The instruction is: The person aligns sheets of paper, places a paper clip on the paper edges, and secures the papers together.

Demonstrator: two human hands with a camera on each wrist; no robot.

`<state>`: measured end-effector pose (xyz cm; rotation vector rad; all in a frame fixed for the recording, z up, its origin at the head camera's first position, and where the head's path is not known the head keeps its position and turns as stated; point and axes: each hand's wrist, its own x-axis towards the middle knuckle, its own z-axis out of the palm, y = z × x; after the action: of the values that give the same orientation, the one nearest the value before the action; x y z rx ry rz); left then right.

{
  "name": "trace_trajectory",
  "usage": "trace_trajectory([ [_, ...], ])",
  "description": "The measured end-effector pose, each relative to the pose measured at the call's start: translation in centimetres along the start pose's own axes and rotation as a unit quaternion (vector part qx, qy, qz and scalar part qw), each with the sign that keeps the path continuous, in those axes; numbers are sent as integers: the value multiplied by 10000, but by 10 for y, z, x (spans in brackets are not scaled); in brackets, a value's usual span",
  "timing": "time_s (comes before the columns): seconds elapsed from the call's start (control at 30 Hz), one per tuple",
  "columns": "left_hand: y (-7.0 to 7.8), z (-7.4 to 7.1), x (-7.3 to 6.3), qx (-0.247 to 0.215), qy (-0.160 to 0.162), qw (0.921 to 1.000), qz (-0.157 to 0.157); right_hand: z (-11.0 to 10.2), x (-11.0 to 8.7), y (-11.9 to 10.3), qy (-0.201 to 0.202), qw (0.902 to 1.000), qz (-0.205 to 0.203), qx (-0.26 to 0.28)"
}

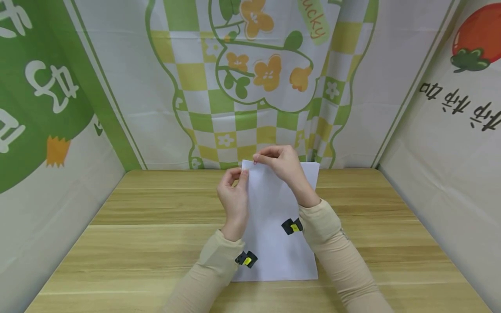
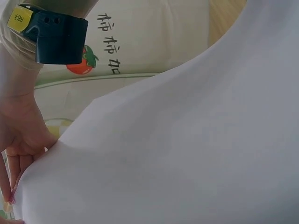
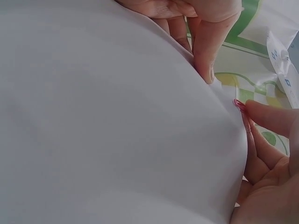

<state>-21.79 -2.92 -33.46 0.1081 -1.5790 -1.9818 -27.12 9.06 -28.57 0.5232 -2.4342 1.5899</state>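
Sheets of white paper (image 1: 270, 256) are held up off the table by both hands, their top edge at the back. My left hand (image 1: 233, 198) pinches the left edge near the top corner. At the top edge, my right hand (image 1: 285, 167) pinches a small pinkish-red paper clip (image 1: 255, 162) between thumb and finger. In the right wrist view the paper clip (image 3: 238, 105) meets the paper's edge, beside the left thumb (image 3: 204, 63); how far it sits over the sheets cannot be told. The paper (image 2: 177, 140) fills most of the left wrist view.
A wooden table (image 1: 156, 243) lies beneath the hands. Printed curtains (image 1: 266, 126) enclose it at the back and both sides. A black wrist camera (image 1: 246, 259) sits on the left wrist and another wrist camera (image 1: 292, 226) on the right.
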Motion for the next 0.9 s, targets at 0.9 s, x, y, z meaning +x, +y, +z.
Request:
trace_trajectory([
  [0.9, -1, -2, -1, -136, 20, 9999, -51, -3, 2, 2, -193, 9993, 221, -229],
])
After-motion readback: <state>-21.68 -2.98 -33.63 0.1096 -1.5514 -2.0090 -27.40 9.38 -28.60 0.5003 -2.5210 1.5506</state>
